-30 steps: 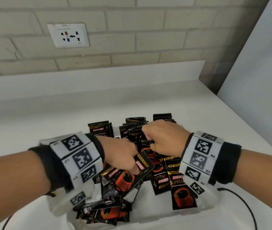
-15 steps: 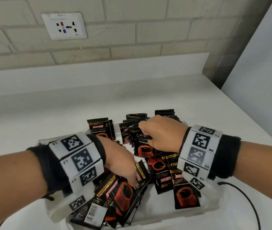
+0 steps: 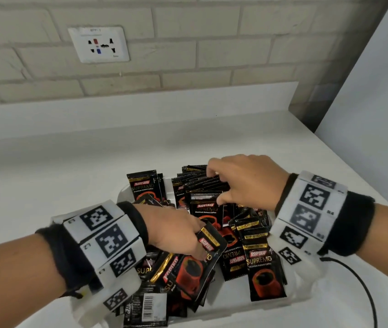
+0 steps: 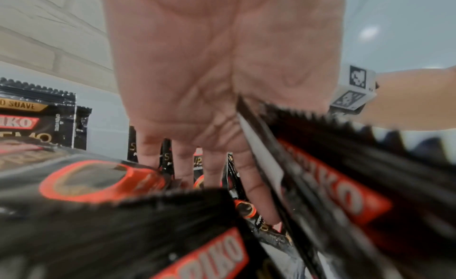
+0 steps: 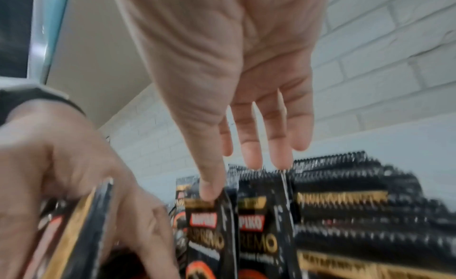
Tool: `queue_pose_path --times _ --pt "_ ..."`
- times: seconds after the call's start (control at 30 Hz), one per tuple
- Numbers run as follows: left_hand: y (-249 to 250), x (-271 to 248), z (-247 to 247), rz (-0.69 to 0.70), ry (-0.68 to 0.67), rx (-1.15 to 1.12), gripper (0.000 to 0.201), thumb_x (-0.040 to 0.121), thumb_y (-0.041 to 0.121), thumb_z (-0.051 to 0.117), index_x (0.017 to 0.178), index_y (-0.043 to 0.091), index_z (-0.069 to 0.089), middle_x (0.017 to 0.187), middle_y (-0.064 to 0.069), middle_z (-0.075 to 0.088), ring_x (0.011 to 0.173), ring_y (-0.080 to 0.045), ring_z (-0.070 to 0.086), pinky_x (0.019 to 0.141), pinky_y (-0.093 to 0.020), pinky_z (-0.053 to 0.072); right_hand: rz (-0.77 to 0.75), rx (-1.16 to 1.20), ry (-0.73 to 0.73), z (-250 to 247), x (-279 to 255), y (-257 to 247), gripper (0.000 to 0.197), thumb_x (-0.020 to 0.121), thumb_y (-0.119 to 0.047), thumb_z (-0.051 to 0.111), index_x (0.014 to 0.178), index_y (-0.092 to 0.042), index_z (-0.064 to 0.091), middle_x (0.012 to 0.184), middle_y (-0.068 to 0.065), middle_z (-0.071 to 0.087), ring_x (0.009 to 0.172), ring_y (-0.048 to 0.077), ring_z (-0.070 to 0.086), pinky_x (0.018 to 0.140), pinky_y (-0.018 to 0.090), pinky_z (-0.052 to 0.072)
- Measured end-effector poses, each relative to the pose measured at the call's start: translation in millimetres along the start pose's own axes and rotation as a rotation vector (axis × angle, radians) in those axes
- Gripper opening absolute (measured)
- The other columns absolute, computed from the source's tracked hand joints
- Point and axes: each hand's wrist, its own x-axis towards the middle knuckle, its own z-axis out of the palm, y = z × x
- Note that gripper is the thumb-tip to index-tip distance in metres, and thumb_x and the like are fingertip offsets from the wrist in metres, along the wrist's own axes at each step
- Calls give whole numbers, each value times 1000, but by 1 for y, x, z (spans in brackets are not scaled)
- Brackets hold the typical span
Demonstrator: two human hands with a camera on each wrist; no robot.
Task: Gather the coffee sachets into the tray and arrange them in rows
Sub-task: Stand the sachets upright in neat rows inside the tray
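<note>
Many black coffee sachets lie in a white tray. Some stand upright in a row at the back, and others lie loose at the front. My left hand is low over the near left pile. It holds a sachet wedged between thumb and palm. My right hand hovers over the upright row with fingers stretched out. Its thumb touches the top of one sachet, and its fingertips are at the row's tops.
The tray sits on a white counter against a brick wall with a socket plate. A white panel bounds the right side. A black cable curves over the counter by my right wrist.
My right hand has uncurled and reached a little farther back over the upright sachets. My left hand kept its sachet and sank toward the near pile.
</note>
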Motion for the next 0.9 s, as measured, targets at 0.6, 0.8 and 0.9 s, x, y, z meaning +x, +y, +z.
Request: queue_pose_path --times 0.6,0.8,0.9 --pt "-21 -44 -10 110 331 -675 48 74 62 58 96 20 65 91 -4 75 85 -23 71 87 -34 52 190 769 -34 -3 -75 6 26 75 -51 58 97 -36 61 82 -17 64 66 -13 55 59 8 41" --pt "3 -26 15 239 507 -1182 30 70 38 58 91 18 62 78 -2 74 71 -16 71 60 -27 58 342 1221 93 12 -67 -13 59 51 -56 67 100 -33 44 97 -3 61 69 6 67 52 21 52" --pt "12 -19 23 265 608 -1256 29 73 36 61 96 19 63 86 -4 75 79 -20 72 66 -31 58 372 1313 199 20 -63 -18 48 64 -26 77 97 -30 42 97 5 61 70 14 69 46 24 51"
